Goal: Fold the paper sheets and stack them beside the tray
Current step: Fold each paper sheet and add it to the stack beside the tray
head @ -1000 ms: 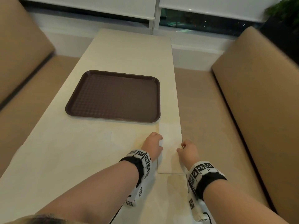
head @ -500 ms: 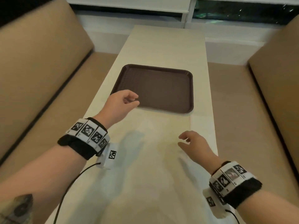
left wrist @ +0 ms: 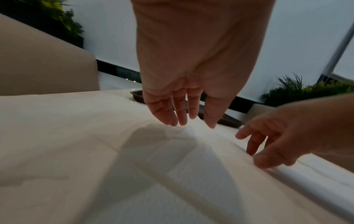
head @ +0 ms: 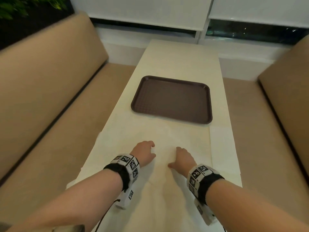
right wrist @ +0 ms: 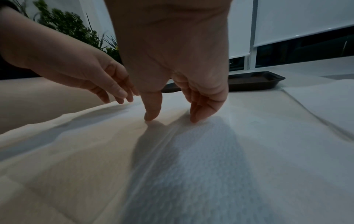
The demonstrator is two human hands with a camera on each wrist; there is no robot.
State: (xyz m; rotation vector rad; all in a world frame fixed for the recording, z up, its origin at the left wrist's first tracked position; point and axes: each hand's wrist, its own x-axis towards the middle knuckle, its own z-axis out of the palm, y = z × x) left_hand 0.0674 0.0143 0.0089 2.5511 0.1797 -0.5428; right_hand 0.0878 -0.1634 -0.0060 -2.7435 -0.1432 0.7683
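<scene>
Booth desk (head: 180, 61) between tan benches; tray (head: 172, 101) mid-desk. Folded sheet (head: 222, 148) lies at right edge, released a second ago. Left hand (head: 144, 152), right hand (head: 183, 159) have shifted onto flat sheet (head: 150, 131) near front edge, fingers spread, holding nothing: next fold starting.

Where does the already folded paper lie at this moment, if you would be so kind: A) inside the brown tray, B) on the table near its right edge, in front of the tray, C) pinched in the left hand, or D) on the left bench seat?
B: the folded paper lies flat on the table by its right edge, nearer than the tray, while both the left hand and right hand are over the unfolded sheet.
</scene>
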